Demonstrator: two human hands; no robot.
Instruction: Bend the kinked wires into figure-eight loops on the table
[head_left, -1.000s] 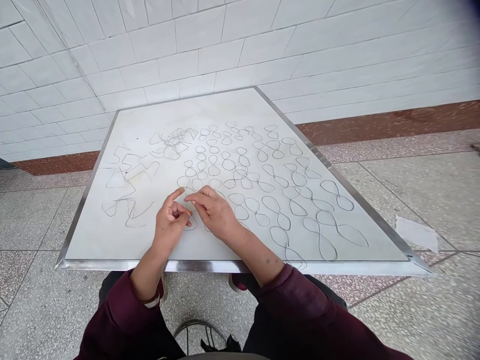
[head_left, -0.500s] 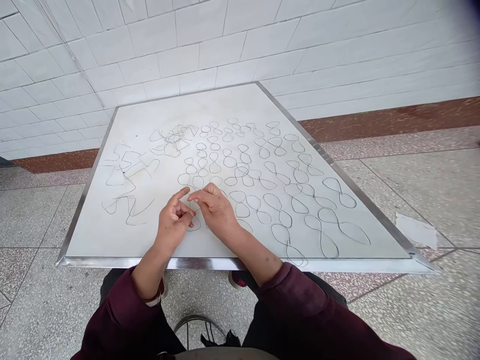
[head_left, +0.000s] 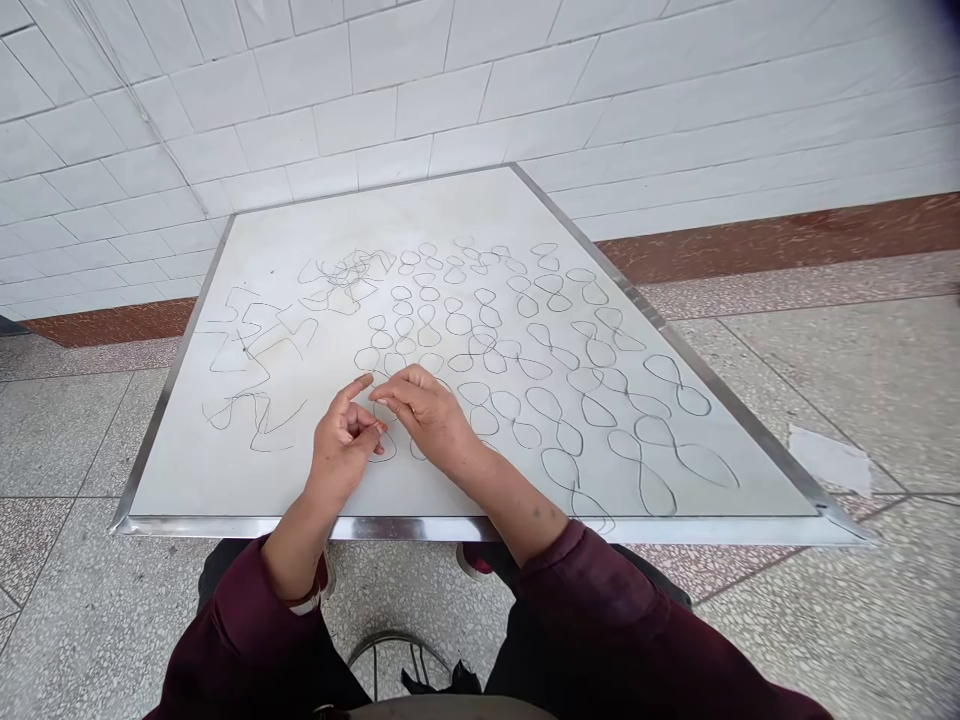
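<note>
Over the near part of the white table [head_left: 247, 490], both my hands are at a thin dark wire [head_left: 393, 452], partly hidden by my fingers. My left hand [head_left: 345, 440] pinches it between thumb and a bent finger, index finger stretched out. With thumb and index finger together, my right hand [head_left: 424, 410] pinches the wire's upper part. A rounded loop of it shows below the fingertips. To the right and beyond lie several wires bent into figure-eights [head_left: 555, 420].
Loose zigzag wires [head_left: 255, 410] lie on the table's left side, with a tangled wire pile [head_left: 349, 275] farther back. A metal edge [head_left: 420, 528] frames the table. Behind stands a white tiled wall [head_left: 420, 110]. A white paper scrap [head_left: 829, 460] is on the floor at right.
Both hands have shifted very slightly left, still pinching the wire. The wires on the table lie as before.
</note>
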